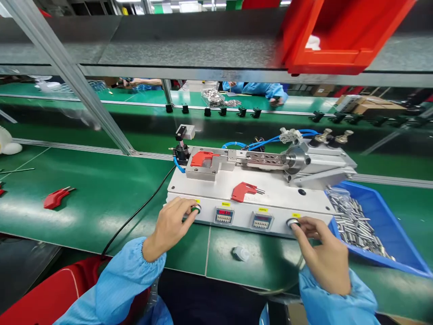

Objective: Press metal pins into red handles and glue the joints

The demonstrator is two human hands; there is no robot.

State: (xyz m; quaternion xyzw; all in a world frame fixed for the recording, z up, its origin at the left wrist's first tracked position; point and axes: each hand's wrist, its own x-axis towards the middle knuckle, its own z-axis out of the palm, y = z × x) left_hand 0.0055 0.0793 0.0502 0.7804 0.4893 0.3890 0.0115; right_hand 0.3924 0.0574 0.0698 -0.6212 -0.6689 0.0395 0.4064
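My left hand [172, 221] has its thumb and fingers closed around the green push button [196, 209] on the front left of a white bench machine [209, 189]. At the front right, my right hand [323, 253] pinches the other round push button [292, 222] with thumb and curled fingers. A red pistol-shaped plastic part [202, 158] sits in the machine's metal fixture block [201, 174], in line with a metal cylinder [297, 158]. Another red part with a metal pin [244, 192] lies on the machine's top. Two small digital displays [224, 215] face me between the buttons.
A blue bin [402, 239] of metal pins stands at the right. A red part [57, 197] lies on the green bench [91, 180] at left, and a small whitish cap [241, 253] in front. A red bin [331, 56] sits on the overhead shelf. Co-workers' blue sleeves [260, 89] show behind.
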